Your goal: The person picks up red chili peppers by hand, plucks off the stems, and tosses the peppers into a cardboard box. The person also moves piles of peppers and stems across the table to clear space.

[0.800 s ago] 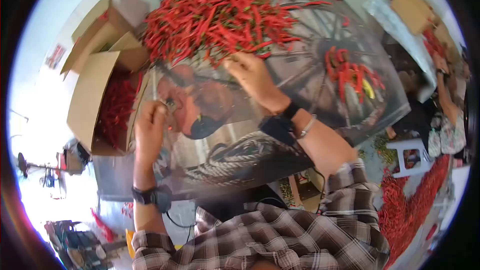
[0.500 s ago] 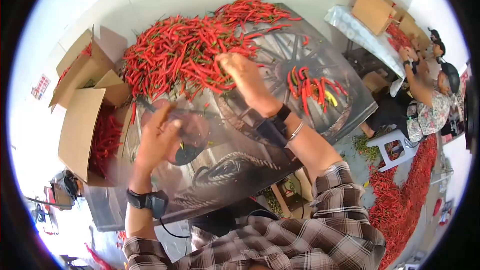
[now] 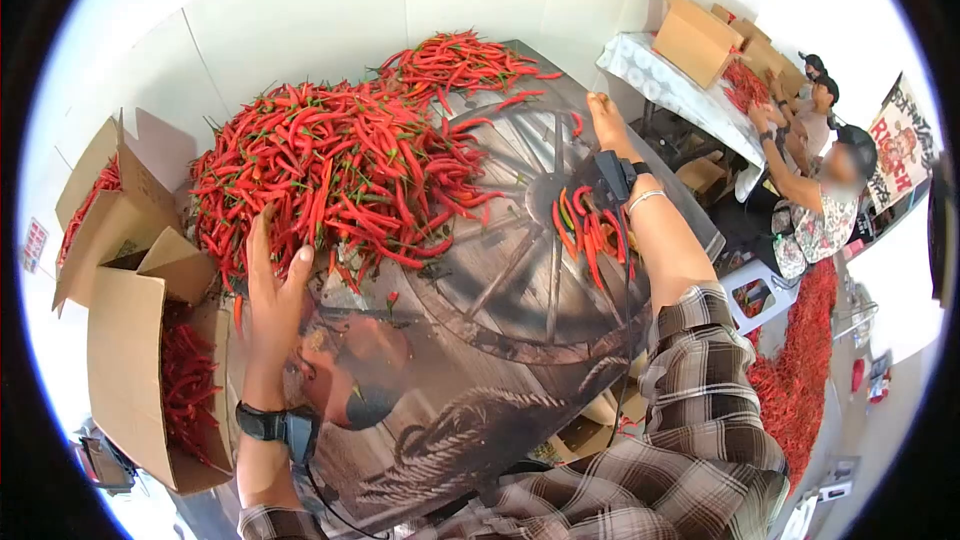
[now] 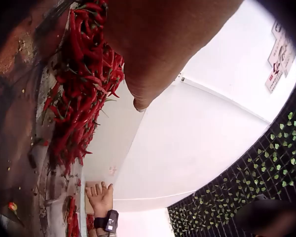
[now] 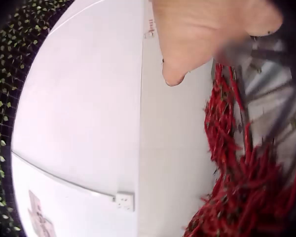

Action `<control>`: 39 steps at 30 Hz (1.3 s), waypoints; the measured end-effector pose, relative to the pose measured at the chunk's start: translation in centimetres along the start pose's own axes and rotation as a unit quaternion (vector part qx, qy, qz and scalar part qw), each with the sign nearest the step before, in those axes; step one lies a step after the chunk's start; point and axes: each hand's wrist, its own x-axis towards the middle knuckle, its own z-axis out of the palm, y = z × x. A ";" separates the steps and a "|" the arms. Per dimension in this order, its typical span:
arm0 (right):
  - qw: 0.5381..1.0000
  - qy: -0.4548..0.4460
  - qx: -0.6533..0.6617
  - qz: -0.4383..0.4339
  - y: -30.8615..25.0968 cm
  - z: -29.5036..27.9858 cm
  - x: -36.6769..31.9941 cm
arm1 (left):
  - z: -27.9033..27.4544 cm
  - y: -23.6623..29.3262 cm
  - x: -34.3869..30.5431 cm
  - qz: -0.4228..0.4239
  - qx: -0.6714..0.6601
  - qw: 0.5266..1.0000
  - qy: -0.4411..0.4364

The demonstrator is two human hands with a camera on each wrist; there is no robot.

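A big pile of red chili peppers with green stems lies on the table, which has a printed cover. My left hand is raised before the pile's front left side, fingers straight and thumb apart, holding nothing. Over the table's right part, my right hand extends with straight fingers; the left wrist view shows it spread and bare. Just below that hand lies a small group of chilies, a few dark or orange among the red.
At the left stand cardboard boxes, the nearest box with chilies inside. A second table at the right bears boxes and chilies, with people beside it. A white stool and a long chili heap are on the floor.
The head view has swung, bringing more wall and the people into sight. My right hand has left the pile's front edge and moved right, its fingers straightening. The left hand's fingers have straightened too.
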 end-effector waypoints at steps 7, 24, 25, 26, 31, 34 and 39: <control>0.992 0.027 -0.122 0.009 2.6 3.1 5.7 | 0.3 -2.7 -0.3 -0.038 -0.020 0.999 0.007; 0.968 0.091 -0.217 -0.084 0.5 9.0 11.0 | 0.9 -4.6 -0.4 -0.044 0.022 0.999 -0.023; 0.973 0.067 -0.216 -0.053 0.8 9.2 11.2 | 0.9 -4.4 -0.3 -0.047 0.023 0.998 -0.029; 0.973 0.059 -0.216 -0.054 1.3 9.4 12.2 | 0.9 -4.3 -0.3 -0.055 0.027 0.998 -0.026; 0.976 -0.014 -0.172 -0.135 1.2 12.5 15.4 | 1.0 -4.6 -0.1 -0.059 0.018 0.998 -0.028; 0.970 -0.115 -0.133 -0.166 -0.3 15.6 15.6 | 1.1 -4.6 -0.1 -0.062 0.024 0.997 -0.029; 0.954 -0.193 -0.146 -0.177 -5.3 20.2 11.0 | 1.4 -4.2 0.1 -0.071 -0.003 0.997 -0.028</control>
